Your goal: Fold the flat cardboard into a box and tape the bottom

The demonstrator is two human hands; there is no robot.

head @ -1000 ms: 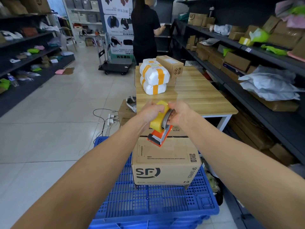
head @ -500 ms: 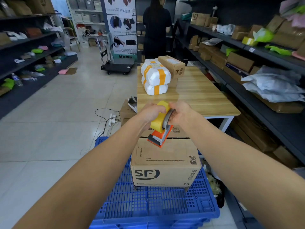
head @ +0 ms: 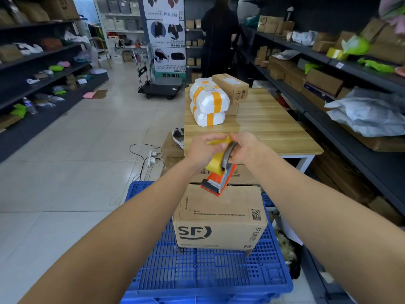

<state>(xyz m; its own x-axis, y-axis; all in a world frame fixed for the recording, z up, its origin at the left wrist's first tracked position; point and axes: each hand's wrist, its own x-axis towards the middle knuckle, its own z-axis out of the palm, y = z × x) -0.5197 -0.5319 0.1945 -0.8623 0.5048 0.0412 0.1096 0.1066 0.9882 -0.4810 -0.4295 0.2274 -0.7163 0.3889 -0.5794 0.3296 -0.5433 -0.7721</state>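
Illumination is bright, even and diffuse; shadows are soft. Mild glare marks the desk point(head: 263, 119) and floor point(head: 65, 172). Wide-angle distortion bends the frame edges; corners blur.

Blue plastic pallet point(head: 208, 279) on tiled floor point(head: 65, 172), SF cardboard box point(head: 219, 218) at its far middle, wooden table point(head: 267, 128) beyond, white taped parcels point(head: 208, 104) beside brown cartons point(head: 231, 86) at its far left corner
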